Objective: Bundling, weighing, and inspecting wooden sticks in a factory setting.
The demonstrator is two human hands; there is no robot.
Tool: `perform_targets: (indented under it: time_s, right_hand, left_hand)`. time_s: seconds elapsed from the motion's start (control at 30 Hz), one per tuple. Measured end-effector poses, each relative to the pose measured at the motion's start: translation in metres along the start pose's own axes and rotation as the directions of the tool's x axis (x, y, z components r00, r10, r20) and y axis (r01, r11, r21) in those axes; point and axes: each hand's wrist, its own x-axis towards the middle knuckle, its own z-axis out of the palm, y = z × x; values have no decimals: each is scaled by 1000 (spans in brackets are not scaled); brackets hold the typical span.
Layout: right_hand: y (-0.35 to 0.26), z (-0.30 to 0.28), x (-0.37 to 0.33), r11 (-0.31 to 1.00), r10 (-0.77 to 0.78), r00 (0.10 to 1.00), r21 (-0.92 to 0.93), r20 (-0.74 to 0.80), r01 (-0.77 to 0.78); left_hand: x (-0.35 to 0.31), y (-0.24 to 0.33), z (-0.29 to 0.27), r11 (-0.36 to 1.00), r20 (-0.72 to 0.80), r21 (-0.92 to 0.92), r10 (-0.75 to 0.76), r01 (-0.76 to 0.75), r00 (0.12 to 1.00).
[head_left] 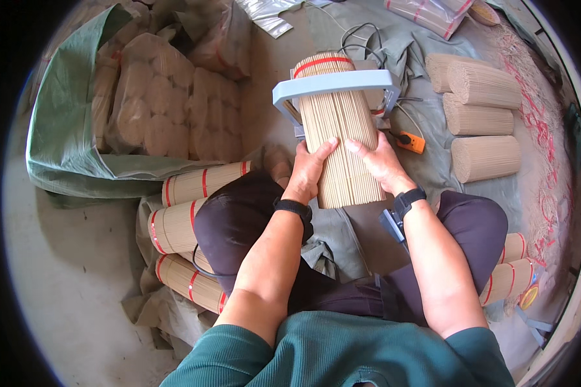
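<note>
Between my hands is a thick bundle of thin pale sticks (342,138), with a red band around its far end. The bundle runs under the light grey-blue arch (336,86) of a small machine. My left hand (311,169) grips the bundle's left side, thumb on top. On the opposite side my right hand (382,164) grips it the same way. The fingers of both hands are mostly hidden beneath and beside the sticks. No red band shows on the near end.
Unbanded stick bundles (486,158) lie at the right. Red-banded bundles (174,226) are stacked beside my left knee, others (509,282) beside my right. A green woven sack (64,122) holds bagged bundles (155,97). An orange power socket (410,142) and cables lie right of the machine.
</note>
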Motion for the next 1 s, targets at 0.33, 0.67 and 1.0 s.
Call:
perform_targets:
  time_s: [0.33,0.67,1.0]
  right_hand:
    - [16,3,65,996,80,996,-35,-37,-81]
    - [14,4,75,998,63,998,2,6,-63]
    - [6,3,72,992,81,992,89,99,-90]
  left_hand:
    - [60,4,-5,999,58,-32,-3,5,998]
    - [73,10,-6,999,158,-40,-5,12,987]
    - [76,10,-5,998,155,-58,-7,16,988]
